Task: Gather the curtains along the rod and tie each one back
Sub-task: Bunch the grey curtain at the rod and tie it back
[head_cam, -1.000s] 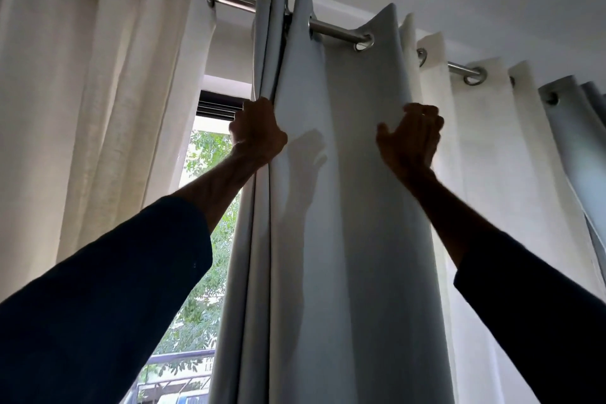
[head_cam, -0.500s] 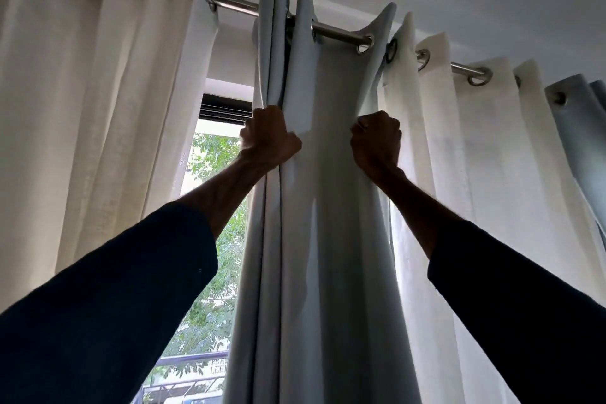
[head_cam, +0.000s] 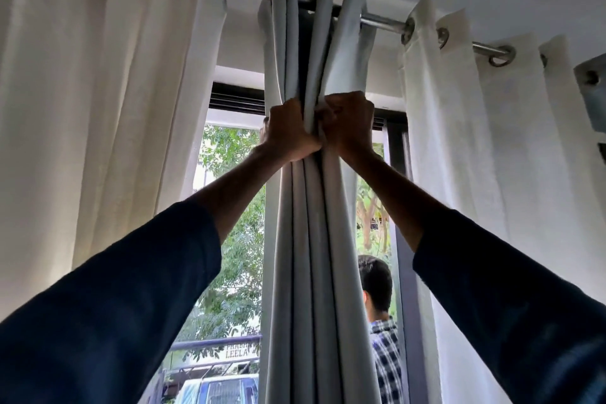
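A grey curtain point(head_cam: 314, 239) hangs from the metal rod point(head_cam: 383, 22), bunched into tight vertical folds at the centre. My left hand point(head_cam: 288, 134) grips the left folds of the bunch, fingers wrapped behind the cloth. My right hand point(head_cam: 347, 125) is fisted round the right folds, pressed knuckle to knuckle against the left hand. Both hands hold the bunch well below the rod. A cream curtain point(head_cam: 98, 92) hangs spread at the left, and another cream curtain point(head_cam: 485, 141) at the right.
Window glass shows on both sides of the bunch, with trees and a vehicle outside. A person in a checked shirt point(head_cam: 383, 321) stands just beyond the glass at the right. A dark window frame post point(head_cam: 405, 256) runs down there. Another grey curtain's edge point(head_cam: 593, 92) shows far right.
My right hand has pulled the grey curtain's right folds leftward along the rod until it met my left hand. The window to the right of the bunch is now uncovered.
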`<state>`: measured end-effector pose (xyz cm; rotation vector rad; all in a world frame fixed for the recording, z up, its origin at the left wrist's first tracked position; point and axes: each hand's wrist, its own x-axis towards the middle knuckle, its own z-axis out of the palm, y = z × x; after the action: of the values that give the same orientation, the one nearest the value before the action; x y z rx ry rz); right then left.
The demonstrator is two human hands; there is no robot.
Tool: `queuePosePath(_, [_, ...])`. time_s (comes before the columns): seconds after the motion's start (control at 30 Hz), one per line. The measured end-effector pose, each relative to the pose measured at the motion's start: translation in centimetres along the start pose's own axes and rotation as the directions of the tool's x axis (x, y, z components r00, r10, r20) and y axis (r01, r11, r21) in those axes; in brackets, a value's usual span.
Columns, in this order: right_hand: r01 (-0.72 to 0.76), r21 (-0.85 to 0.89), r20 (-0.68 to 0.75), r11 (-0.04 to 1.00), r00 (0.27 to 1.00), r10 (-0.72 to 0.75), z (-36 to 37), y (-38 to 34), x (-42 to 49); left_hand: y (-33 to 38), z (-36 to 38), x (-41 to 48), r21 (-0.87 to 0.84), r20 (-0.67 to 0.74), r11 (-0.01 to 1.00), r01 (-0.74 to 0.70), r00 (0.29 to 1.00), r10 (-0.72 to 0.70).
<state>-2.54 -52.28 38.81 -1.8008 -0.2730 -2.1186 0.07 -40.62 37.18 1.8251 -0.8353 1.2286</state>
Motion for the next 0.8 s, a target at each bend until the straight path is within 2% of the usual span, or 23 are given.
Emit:
queuePosePath(0.07, [-0.101, 0.059, -0.046, 0.993, 0.994, 0.104, -0.1, 0.2, -1.3, 0.0, 0.5, -1.3, -0.014, 0.014, 1.0, -0.006, 1.0, 0.006])
queuePosePath(0.17, [-0.259, 0.132, -0.017, 0.957, 0.964, 0.264, -0.8, 1.2, -3.2, -0.1, 1.5, -3.6, -0.003, -0.015, 1.0, -0.03, 0.999, 0.029])
queuePosePath(0.27, [-0.422, 0.132, 0.028, 0.897, 0.906, 0.422, -1.8, 3.3, -5.0, 0.0, 2.7, -5.9, 0.01, 0.003, 1.0, 0.023, 1.0, -0.023])
queuePosePath(0.33, [-0.471, 0.144, 0.039, 0.871, 0.882, 0.47, -2.5, 4.0, -6.5, 0.2, 3.5, -7.3, 0.014, 0.0, 0.998, 0.067, 0.998, -0.067])
queuePosePath(0.5, [-0.44, 0.013, 0.143, 0.898, 0.89, 0.434, -4.8, 4.4, -9.6, -0.4, 5.6, -9.6, -0.051, -0.032, 0.997, 0.06, 0.998, -0.061])
queuePosePath(0.7, [-0.255, -0.252, 0.123, 0.933, 0.948, 0.293, -5.3, 5.3, -12.5, -2.3, 7.3, -13.3, -0.079, -0.034, 0.997, -0.016, 0.999, 0.013])
queuePosePath(0.8, [-0.305, -0.244, 0.121, 0.92, 0.932, 0.341, -5.3, 6.0, -15.2, -3.1, 7.7, -15.8, -0.116, -0.004, 0.993, -0.033, 0.999, 0.032])
